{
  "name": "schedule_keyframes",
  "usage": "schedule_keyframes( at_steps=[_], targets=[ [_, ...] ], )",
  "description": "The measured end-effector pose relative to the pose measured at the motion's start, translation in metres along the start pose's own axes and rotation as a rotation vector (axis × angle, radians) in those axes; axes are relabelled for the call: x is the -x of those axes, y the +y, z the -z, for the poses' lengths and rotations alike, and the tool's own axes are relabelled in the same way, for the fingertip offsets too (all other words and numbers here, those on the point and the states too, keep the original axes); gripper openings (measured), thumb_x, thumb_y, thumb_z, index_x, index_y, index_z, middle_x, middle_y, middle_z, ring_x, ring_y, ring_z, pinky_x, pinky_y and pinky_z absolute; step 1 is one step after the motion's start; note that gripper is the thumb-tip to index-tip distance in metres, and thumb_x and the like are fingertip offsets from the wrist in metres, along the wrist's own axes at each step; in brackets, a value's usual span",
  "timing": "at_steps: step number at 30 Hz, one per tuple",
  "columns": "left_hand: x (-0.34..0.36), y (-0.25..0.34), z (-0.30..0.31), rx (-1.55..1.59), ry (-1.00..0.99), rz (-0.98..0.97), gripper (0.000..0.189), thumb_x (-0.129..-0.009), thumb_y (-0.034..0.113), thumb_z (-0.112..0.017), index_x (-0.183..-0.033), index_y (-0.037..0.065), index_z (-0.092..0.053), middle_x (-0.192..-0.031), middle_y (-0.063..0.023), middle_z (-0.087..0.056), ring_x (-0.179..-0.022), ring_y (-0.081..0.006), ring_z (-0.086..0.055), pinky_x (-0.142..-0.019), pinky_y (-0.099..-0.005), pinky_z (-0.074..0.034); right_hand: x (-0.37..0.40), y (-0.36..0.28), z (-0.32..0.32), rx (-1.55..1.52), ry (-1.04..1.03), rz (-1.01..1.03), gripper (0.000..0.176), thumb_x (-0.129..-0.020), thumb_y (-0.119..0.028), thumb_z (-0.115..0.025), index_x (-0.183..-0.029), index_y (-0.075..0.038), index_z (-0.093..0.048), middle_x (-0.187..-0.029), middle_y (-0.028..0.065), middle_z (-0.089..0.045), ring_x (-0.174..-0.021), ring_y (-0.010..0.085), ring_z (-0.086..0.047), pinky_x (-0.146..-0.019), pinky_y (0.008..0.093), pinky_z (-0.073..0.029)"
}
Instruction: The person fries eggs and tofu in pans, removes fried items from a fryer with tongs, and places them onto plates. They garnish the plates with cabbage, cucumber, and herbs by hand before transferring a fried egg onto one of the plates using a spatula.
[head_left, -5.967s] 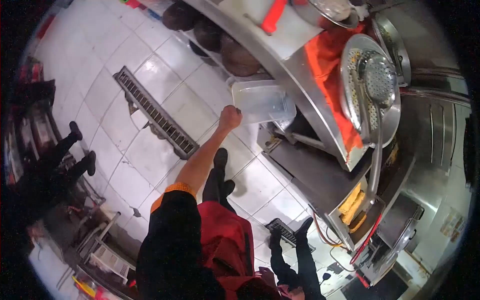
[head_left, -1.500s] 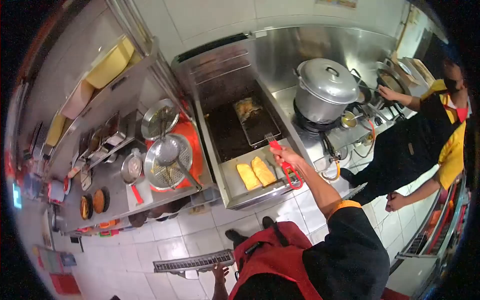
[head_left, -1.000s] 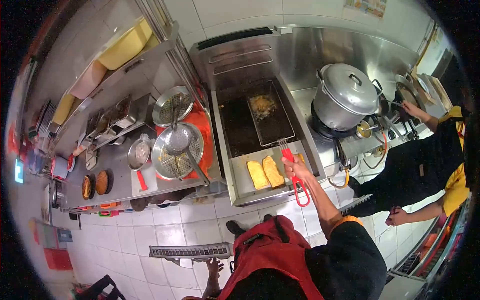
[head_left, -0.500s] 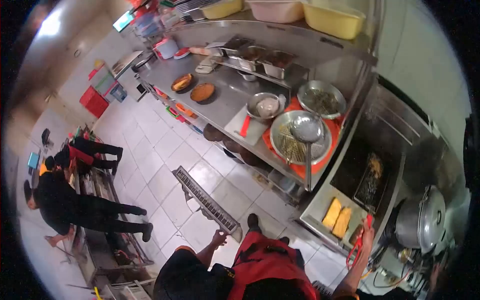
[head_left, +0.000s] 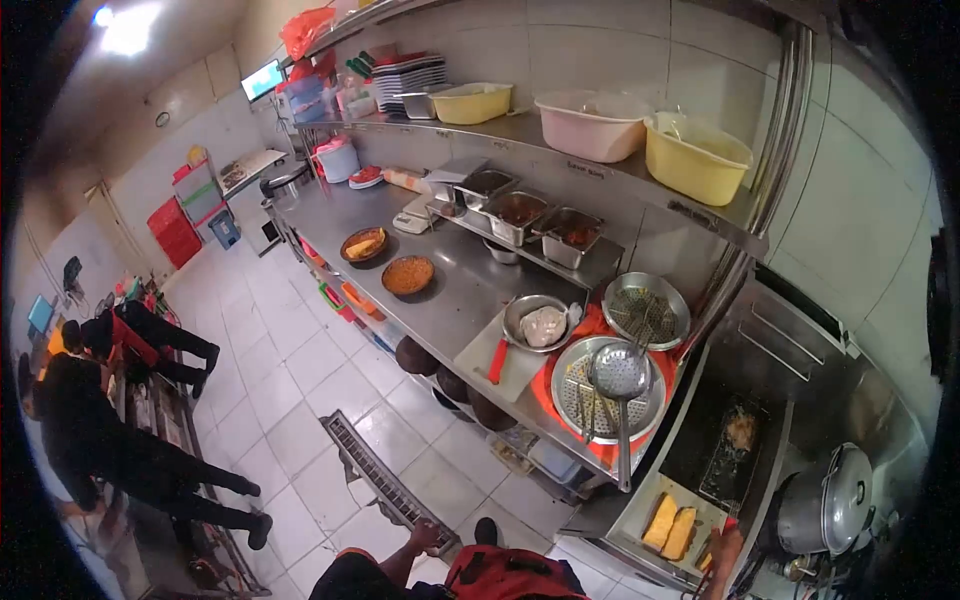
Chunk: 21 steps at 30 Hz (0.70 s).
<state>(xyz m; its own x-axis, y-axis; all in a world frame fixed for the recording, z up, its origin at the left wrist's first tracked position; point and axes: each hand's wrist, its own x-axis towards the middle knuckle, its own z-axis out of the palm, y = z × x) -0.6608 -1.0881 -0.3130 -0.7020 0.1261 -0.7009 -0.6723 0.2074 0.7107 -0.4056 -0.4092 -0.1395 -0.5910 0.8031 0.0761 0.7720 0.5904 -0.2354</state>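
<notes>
My right hand (head_left: 725,552), at the lower right, is closed round a red handle (head_left: 731,523) in line with the wire basket (head_left: 724,470). The basket sits in the dark fryer with a browned piece of food (head_left: 741,430) in it. Beside that hand, two golden fried pieces (head_left: 670,527) lie on the pale tray (head_left: 640,498) at the fryer's front. My left hand (head_left: 427,537) hangs low over the floor near the drain grate, its fingers loosely bent and apart, with nothing visible in it.
The steel counter (head_left: 450,300) bears a bowl of pale food (head_left: 543,326), a red-handled knife (head_left: 497,362), a skimmer (head_left: 620,372) and two brown dishes. A lidded pot (head_left: 845,500) stands right of the fryer. Two people (head_left: 110,430) stand at the far left. A drain grate (head_left: 385,480) crosses the floor.
The camera view has tilted up, so the counter and hands appear lower. The basket's food now shows as a smaller, paler clump. My right hand still holds the red handle.
</notes>
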Motion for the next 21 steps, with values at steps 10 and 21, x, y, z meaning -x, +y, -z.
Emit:
schedule_keyframes(
  at_steps=[10,21],
  targets=[
    [-0.028,0.052,-0.006,0.062,0.069,-0.287,0.041,-0.083,0.026,-0.061,-0.111,0.006,-0.039,-0.073,-0.0083,-0.055,-0.056,-0.0165,-0.056,-0.046,-0.0305,-0.046,-0.037,-0.353,0.117,-0.792,0.219,0.442,0.026,-0.077,-0.005,-0.061,-0.101,0.001,-0.055,-0.084,0.0160,-0.057,-0.073,0.0242,-0.058,-0.063,0.0332,-0.046],
    [-0.085,0.117,0.132,0.284,0.347,-0.357,0.030,-0.085,0.018,-0.057,-0.109,0.008,-0.042,-0.082,-0.0084,-0.056,-0.056,-0.0161,-0.054,-0.045,-0.0289,-0.048,-0.178,-0.802,0.196,-0.601,0.460,1.059,0.024,-0.079,-0.018,-0.058,-0.099,-0.005,-0.058,-0.087,0.0151,-0.061,-0.081,0.0344,-0.058,-0.071,0.0417,-0.046]
  ],
)
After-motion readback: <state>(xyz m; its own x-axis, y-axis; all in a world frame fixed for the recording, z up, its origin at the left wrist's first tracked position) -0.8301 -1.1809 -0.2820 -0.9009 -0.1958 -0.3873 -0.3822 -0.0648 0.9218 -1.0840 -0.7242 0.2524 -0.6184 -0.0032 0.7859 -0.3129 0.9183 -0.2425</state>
